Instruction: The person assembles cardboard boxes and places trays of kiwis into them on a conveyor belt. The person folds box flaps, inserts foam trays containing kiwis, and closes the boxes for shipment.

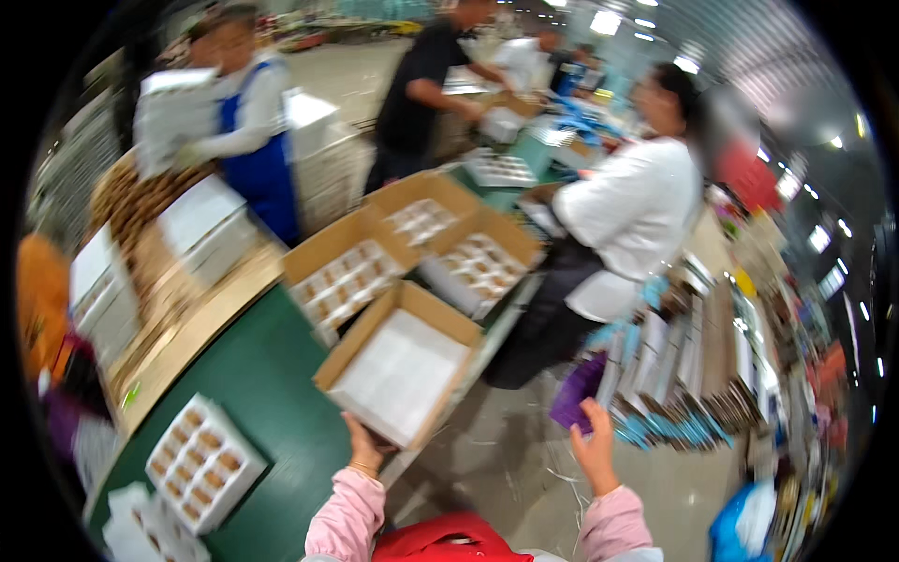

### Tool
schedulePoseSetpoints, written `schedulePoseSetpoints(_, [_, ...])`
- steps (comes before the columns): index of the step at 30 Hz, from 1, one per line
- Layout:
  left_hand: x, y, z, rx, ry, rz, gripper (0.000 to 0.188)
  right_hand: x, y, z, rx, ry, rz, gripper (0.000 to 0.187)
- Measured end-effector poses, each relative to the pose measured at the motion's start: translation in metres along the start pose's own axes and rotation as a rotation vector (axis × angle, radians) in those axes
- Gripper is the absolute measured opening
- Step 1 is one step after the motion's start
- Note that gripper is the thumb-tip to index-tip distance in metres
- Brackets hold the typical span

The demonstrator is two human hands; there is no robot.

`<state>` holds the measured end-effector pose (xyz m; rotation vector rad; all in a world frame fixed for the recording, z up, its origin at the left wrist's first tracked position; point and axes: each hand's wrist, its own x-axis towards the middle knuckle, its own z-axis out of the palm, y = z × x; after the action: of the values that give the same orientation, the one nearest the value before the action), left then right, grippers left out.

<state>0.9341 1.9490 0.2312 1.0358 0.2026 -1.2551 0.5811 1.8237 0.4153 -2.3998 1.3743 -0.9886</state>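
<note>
A red bag (449, 541) sits nearest. The open carton (401, 363) at the green counter (267, 393) edge is gripped underneath by left hand (363, 450); right hand (595, 440), fingers apart, hangs beside the carton. Likely next: a second grip.

Your left hand (363, 448) grips a matt brown cardboard box (401, 361) lined with white paper, at centre frame, over a smooth green tabletop (267, 393).

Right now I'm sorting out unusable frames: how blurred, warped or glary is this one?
Head view: motion blur smears everything, the people at the back most; the left hand under the open cardboard box and the raised right hand stay readable. Fisheye bends the green table edge; black corners. Ceiling lights glare top right.
</note>
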Motion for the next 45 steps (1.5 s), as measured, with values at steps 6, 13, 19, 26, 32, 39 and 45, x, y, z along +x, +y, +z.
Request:
schedulePoseSetpoints(6, [0.154, 0.022, 0.061, -0.139, -0.316, 0.35, 0.093, 0.089, 0.169, -0.241, -0.899, 0.457, 0.09, 0.073])
schedulePoseSetpoints(13, [0.102, -0.048, 0.096, 0.023, 0.429, 0.462, 0.051, 0.045, 0.354, -0.316, -0.825, -0.1, 0.527, 0.064])
schedulePoseSetpoints(19, [-0.04, -0.122, 0.215, 0.708, -0.162, 0.887, 0.043, 0.037, 0.159, -0.322, -0.589, 0.194, -0.148, 0.04])
schedulePoseSetpoints(26, [-0.146, -0.001, 0.33, 0.855, -0.345, 1.539, 0.113, 0.025, 0.018, -0.475, -0.116, 0.979, -0.095, 0.024])
schedulePoseSetpoints(32, [-0.19, 0.078, 0.152, 0.509, -0.171, 1.087, 0.047, 0.136, -0.016, -0.285, 0.847, 0.239, 0.08, 0.022])
schedulePoseSetpoints(39, [-0.327, 0.01, -0.114, 0.622, 0.338, 0.46, 0.073, 0.127, -0.106, -0.056, 1.112, -1.005, 0.396, 0.068])
schedulePoseSetpoints(45, [-0.419, 0.02, -0.179, 1.125, -0.174, 0.312, 0.071, 0.055, -0.112, 0.136, 1.609, -0.973, 0.977, 0.048])
